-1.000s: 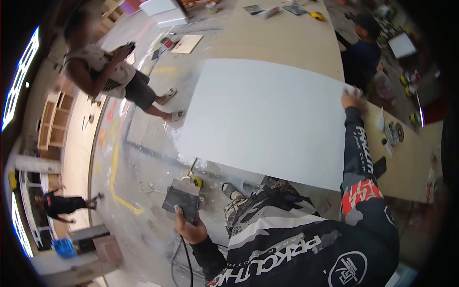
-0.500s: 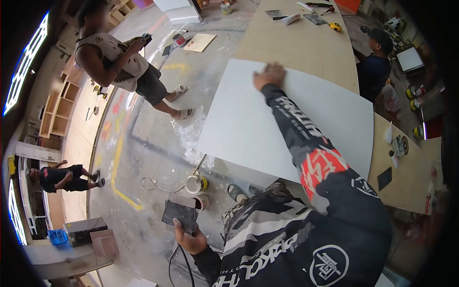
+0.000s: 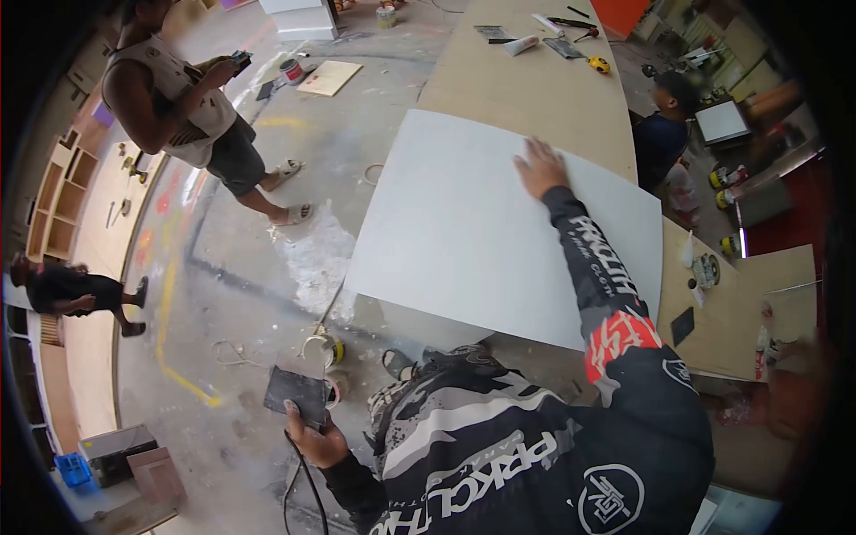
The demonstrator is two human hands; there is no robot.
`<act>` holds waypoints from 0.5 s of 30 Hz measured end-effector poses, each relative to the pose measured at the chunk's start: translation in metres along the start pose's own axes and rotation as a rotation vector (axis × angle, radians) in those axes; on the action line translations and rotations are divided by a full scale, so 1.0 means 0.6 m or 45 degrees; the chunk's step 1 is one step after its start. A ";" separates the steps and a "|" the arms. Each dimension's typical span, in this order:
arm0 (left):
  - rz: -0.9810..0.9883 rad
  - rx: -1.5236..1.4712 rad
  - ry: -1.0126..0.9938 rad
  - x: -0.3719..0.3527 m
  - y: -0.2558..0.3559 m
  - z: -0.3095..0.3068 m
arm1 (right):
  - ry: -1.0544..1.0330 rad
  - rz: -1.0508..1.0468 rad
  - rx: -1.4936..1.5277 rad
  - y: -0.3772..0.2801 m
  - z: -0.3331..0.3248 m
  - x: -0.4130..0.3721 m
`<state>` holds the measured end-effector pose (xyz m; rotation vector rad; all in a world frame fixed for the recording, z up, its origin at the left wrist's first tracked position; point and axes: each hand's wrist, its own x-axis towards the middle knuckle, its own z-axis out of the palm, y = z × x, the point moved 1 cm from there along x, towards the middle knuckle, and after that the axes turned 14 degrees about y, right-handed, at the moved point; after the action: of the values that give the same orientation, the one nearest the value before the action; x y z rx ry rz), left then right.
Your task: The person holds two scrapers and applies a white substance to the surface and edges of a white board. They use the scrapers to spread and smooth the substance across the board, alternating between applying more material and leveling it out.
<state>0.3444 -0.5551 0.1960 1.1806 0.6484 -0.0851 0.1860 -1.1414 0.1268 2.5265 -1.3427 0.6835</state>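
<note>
A large white sheet (image 3: 481, 223) lies on a long plywood-topped table (image 3: 499, 80), with its near-left part jutting past the table's edge. My right hand (image 3: 542, 168) rests flat on the sheet near its far edge, fingers spread and holding nothing. Low at the left, over the floor, my left hand (image 3: 316, 437) grips a dark flat rectangular pad (image 3: 296, 392), thumb on its face. A black cable hangs just below that hand.
A yellow tape measure (image 3: 598, 65), tubes and tools lie at the table's far end. A dark square (image 3: 682, 326) sits at its right. Three people stand around: left, far left and beyond the table. Cans (image 3: 332, 349) stand on the floor.
My right hand has slid to the right across the white sheet, its fingers now more spread. My left hand still holds the dark pad. The whole view has shifted a little.
</note>
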 end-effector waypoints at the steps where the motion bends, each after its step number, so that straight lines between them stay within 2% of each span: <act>1: -0.034 0.005 -0.076 0.011 0.001 0.006 | -0.084 0.085 -0.088 0.045 -0.014 -0.011; 2: -0.064 0.010 -0.152 0.018 0.000 0.015 | -0.149 0.219 -0.130 0.081 -0.031 -0.020; 4: -0.073 -0.018 -0.139 0.024 0.004 0.027 | -0.224 0.543 -0.235 0.136 -0.054 -0.028; 6: -0.088 0.124 -0.345 0.038 0.004 0.033 | -0.216 0.764 -0.378 0.150 -0.043 -0.027; 8: -0.080 0.109 -0.294 0.024 0.011 0.063 | -0.079 0.771 -0.369 0.118 0.002 -0.019; 9: -0.058 0.098 -0.238 0.018 0.014 0.076 | -0.036 0.592 -0.275 0.109 0.035 -0.008; 10: -0.066 0.109 -0.250 0.022 0.015 0.084 | 0.137 0.384 -0.240 0.069 0.067 -0.002; 13: 0.090 0.255 -0.359 0.022 0.021 0.104 | 0.045 -0.099 0.103 -0.068 0.041 0.019; 15: 0.108 0.301 -0.408 0.020 0.030 0.115 | -0.001 -0.130 0.150 -0.061 0.024 0.017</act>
<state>0.3906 -0.6051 0.2200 1.3837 0.3108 -0.2795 0.2251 -1.1336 0.1206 2.6659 -1.1967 0.7620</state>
